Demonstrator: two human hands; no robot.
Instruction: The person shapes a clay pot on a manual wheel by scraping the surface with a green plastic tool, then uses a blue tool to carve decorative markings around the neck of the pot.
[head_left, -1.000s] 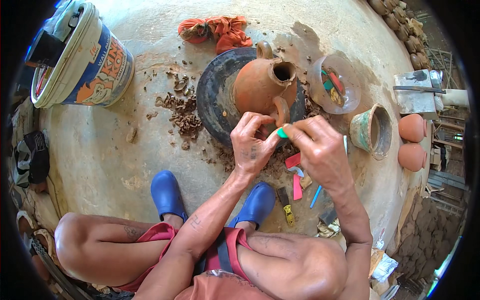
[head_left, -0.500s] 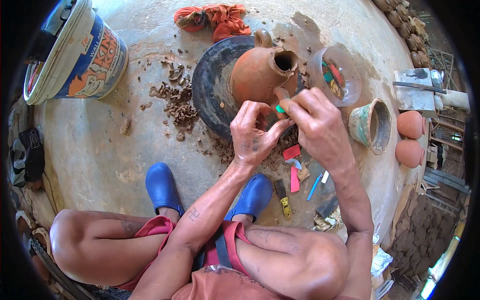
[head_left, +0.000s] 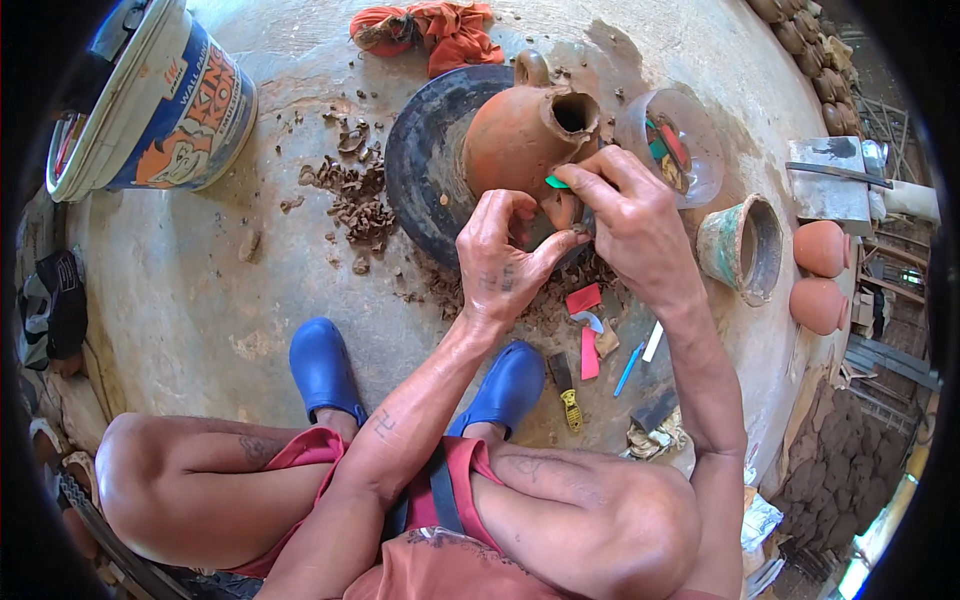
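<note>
A brown clay jug (head_left: pixel 515 135) with a handle and an open mouth lies tilted on a black round disc (head_left: pixel 425 160). My left hand (head_left: pixel 495 260) is just below the jug, thumb and fingers pinching a small clay piece (head_left: pixel 562 208) against its side. My right hand (head_left: pixel 630 220) comes in from the right and grips a small green tool (head_left: pixel 556 182), its tip at the jug beside that piece. The two hands touch each other there.
Clay scraps (head_left: pixel 355 195) lie left of the disc. A big bucket (head_left: pixel 150 100) stands far left, an orange cloth (head_left: pixel 430 25) behind. A clear tub of tools (head_left: pixel 670 145), a greenish pot (head_left: pixel 740 245) and two small clay pots (head_left: pixel 820 248) are right. Red tools (head_left: pixel 583 298) lie by my blue clogs (head_left: pixel 322 368).
Both hands have moved up from the floor tools to the jug's side, bringing the green tool and the small clay piece against it. The jug stays on the disc.
</note>
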